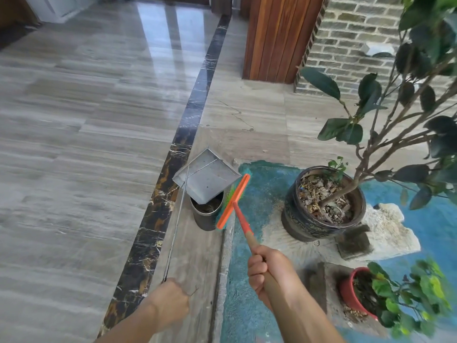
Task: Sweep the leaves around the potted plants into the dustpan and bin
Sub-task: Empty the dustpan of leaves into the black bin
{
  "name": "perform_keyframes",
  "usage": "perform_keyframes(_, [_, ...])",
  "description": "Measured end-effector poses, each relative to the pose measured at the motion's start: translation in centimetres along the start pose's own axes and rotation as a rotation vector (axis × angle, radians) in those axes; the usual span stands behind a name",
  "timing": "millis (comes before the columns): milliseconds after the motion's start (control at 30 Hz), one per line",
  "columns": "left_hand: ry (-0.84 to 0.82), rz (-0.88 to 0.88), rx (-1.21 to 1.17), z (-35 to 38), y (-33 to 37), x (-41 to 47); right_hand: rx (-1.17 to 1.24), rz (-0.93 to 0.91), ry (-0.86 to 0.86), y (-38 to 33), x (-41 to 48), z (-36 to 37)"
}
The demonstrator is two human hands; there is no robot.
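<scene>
The left hand (pixel 170 303) gripped one dustpan (pixel 206 175) by its long handle, tipped over one bin (pixel 207 214). The right hand (pixel 269 271) clasped one broom (pixel 233 201) beside two potted plants (pixel 324 204).

Both bare forearms reached forward from the bottom edge. The left hand (pixel 170 302) was fisted, knuckles up, around a thin rod. The right hand (pixel 268 271) was curled tight around a handle, thumb side up, slightly farther forward.

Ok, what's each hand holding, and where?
Left hand grips the dustpan by its thin rod handle's end; right hand grips the broom on its wooden shaft.
</scene>
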State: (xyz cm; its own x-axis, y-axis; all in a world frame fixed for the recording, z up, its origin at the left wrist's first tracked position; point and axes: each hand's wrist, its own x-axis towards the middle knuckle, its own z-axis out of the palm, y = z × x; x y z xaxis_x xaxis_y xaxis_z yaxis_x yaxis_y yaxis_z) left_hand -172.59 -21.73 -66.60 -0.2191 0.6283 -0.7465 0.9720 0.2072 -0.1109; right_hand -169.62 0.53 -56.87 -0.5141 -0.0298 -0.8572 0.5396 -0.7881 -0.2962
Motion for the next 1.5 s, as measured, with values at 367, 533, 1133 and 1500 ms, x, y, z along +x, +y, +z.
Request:
perform_keyframes(367, [0.076,-0.021,0.011,-1.3,-3.3,-1.7,0.004,-0.001,0.025,0.8,0.2,-0.2])
perform_keyframes(533, [0.091,-0.028,0.005,-2.3,-4.6,-2.6,0.006,0.02,0.048,0.9,-0.3,-0.4])
perform_keyframes(1133, [0.099,-0.014,-0.133,-3.3,-4.2,-3.0,-0.085,-0.085,0.034,1.8,-2.3,-1.3])
perform_keyframes(1500, [0.247,-0.174,-0.054,-12.1,-9.6,-11.1,-0.057,-0.113,-0.079,-1.4,-8.4,2.8])
